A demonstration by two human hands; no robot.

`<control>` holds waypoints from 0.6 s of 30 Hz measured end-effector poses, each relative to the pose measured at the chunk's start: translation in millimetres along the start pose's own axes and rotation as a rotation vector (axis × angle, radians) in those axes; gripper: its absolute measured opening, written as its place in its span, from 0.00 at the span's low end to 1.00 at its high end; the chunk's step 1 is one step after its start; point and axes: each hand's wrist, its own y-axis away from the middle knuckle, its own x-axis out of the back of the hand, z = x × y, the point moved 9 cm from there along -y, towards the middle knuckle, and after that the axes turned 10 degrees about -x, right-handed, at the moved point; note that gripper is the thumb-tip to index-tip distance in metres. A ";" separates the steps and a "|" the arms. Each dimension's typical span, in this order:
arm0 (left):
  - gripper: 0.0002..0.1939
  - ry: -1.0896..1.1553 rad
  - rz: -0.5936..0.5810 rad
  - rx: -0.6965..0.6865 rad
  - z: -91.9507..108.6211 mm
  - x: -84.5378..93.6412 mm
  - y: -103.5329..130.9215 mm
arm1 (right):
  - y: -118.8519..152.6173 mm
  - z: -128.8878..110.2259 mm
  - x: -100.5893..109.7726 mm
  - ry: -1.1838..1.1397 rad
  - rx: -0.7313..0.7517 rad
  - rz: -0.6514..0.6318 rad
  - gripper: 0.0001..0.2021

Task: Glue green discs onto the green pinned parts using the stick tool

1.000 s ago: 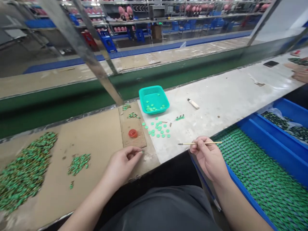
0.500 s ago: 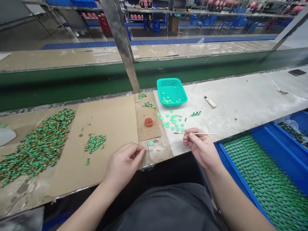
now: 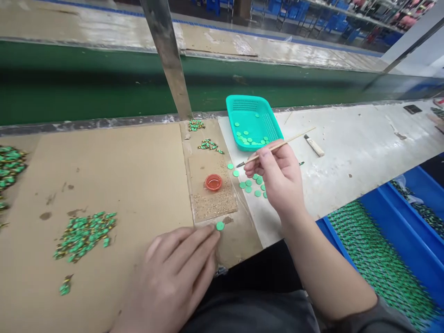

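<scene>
A thin wooden paintbrush point(image 3: 287, 140) is pinched in my right hand point(image 3: 277, 173), its dark bristle tip pointing left. That hand is above the loose green discs point(image 3: 248, 183), partly covering them. My left hand point(image 3: 183, 263) lies low over the cardboard, fingers stretched out side by side, the thumb mostly hidden. Its fingertips are at the edge of a single green disc point(image 3: 220, 225); whether they press on it I cannot tell. Between the hands, a small red cup point(image 3: 213, 182) with liquid sits on a speckled board point(image 3: 217, 208).
A turquoise basket point(image 3: 274, 125) with green discs stands behind my right hand. Small green-and-brown pieces are heaped on the cardboard point(image 3: 86, 236) and at the left edge. A pale-handled tool point(image 3: 315, 146) lies right; blue bins point(image 3: 378, 203) are below. A metal post point(image 3: 169, 64) rises behind.
My view has tilted down and come closer. My right hand has moved up and left with the paintbrush, towards the basket. My left hand's fingers have gone from pinched to stretched out near the single disc.
</scene>
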 end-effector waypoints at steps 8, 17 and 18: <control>0.14 0.001 -0.017 -0.074 5.1 -15.0 9.3 | 30.3 -2.2 -30.9 0.405 0.258 -0.036 0.07; 0.18 -0.023 0.056 -0.046 2.2 -27.2 23.4 | 31.5 -3.4 -53.9 0.728 0.343 -0.146 0.11; 0.18 -0.024 0.055 -0.047 2.9 -27.7 24.8 | 30.3 -2.5 -55.3 0.744 0.338 -0.145 0.11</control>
